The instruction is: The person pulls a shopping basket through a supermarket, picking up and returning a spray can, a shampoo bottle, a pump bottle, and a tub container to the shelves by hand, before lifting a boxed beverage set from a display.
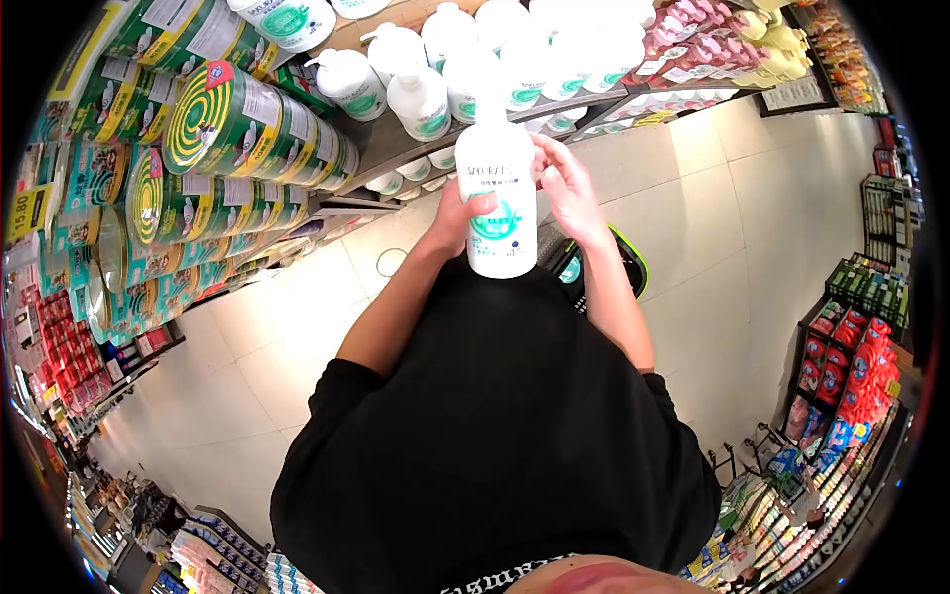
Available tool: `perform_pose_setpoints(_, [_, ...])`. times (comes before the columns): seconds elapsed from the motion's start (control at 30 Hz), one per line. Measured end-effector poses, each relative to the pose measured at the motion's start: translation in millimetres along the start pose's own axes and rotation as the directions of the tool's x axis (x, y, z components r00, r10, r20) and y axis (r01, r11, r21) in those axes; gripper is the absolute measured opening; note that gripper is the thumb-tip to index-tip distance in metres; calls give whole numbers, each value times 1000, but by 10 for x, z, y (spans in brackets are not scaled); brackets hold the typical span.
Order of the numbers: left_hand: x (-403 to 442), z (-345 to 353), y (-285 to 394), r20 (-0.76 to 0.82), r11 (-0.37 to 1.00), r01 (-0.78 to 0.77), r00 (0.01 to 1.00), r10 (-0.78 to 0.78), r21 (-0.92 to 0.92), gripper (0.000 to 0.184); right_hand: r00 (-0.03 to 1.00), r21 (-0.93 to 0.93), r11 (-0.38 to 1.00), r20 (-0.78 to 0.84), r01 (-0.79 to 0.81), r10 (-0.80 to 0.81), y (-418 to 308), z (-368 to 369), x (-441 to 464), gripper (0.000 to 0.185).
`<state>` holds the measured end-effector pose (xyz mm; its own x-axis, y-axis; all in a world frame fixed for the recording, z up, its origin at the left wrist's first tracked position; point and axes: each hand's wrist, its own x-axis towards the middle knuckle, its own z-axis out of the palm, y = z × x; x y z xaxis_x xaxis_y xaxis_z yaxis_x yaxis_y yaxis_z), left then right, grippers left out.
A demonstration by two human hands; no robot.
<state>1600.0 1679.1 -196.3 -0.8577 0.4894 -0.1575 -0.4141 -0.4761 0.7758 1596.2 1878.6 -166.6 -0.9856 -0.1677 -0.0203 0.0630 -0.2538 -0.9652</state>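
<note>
In front of my chest stands a white plastic pump bottle (502,238) with a round green design, its label facing me. My left hand (459,216) is closed around its left side, the thumb lying across the front. On the other side, my right hand (566,188) is raised with fingers loosely apart, the fingertips by the bottle's right edge; whether they touch it I cannot tell. The bottle's top is overexposed and blends with similar white pump bottles (419,103) on the shelf behind.
Large green tins (259,134) crowd the shelves at left. Pink bottles (683,38) continue the shelf (396,148) to the right. Below my right forearm is a black basket with a green rim (633,259). Red packages (871,371) fill a rack at far right. Pale floor tiles (693,228) lie below.
</note>
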Motion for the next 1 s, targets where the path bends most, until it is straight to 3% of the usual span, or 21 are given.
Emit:
perform_pose_setpoints(0.1, [61, 82, 12, -4, 996, -62, 998, 62, -56, 72, 992, 178, 977, -25, -114, 120, 3, -59, -27, 59])
perform_pose_setpoints(0.2, [78, 78, 10, -35, 999, -13, 999, 11, -45, 68, 970, 44, 970, -15, -240, 241, -162, -65, -66, 63])
perform_pose_setpoints(0.3, [104, 77, -34, -24, 999, 0, 1000, -1, -54, 60, 959, -150, 966, 158, -212, 235, -97, -271, -130, 64])
perform_pose_setpoints(0.33, [102, 89, -25, -40, 999, 9, 999, -11, -38, 57, 967, -176, 962, 109, -211, 232, -143, -269, -166, 46])
perform_pose_setpoints(0.43, [91, 168, 10, -78, 999, 44, 996, -43, 9, 49, 982, -270, 949, -134, -165, 133, 208, -512, -137, 25])
perform_pose_setpoints(0.5, [102, 212, 5, -95, 997, 63, 994, -58, 41, 46, 985, -83, 985, -95, -151, 143, 169, -462, -177, 22])
perform_pose_setpoints(0.6, [150, 182, -96, -91, 995, 77, 993, -71, 63, 45, 974, 106, 979, -126, -175, 188, -33, -138, -179, 30])
perform_pose_setpoints(0.7, [225, 210, -139, -126, 976, 154, 977, -174, -151, 46, 970, 116, 976, -141, -184, 199, 67, -86, -173, 43])
perform_pose_setpoints(0.8, [229, 299, -81, -113, 965, 136, 980, -164, -223, 51, 971, 134, 970, -102, -201, 216, 16, -51, -209, 56])
perform_pose_setpoints(0.9, [284, 292, -125, -166, 994, 55, 984, -70, -92, 49, 975, 94, 978, -107, -185, 195, 39, -39, -207, 67])
perform_pose_setpoints(1.0, [289, 426, -99, -328, 984, 4, 943, 56, 178, 49, 973, 6, 986, -159, -167, 166, 40, -15, -193, 76])
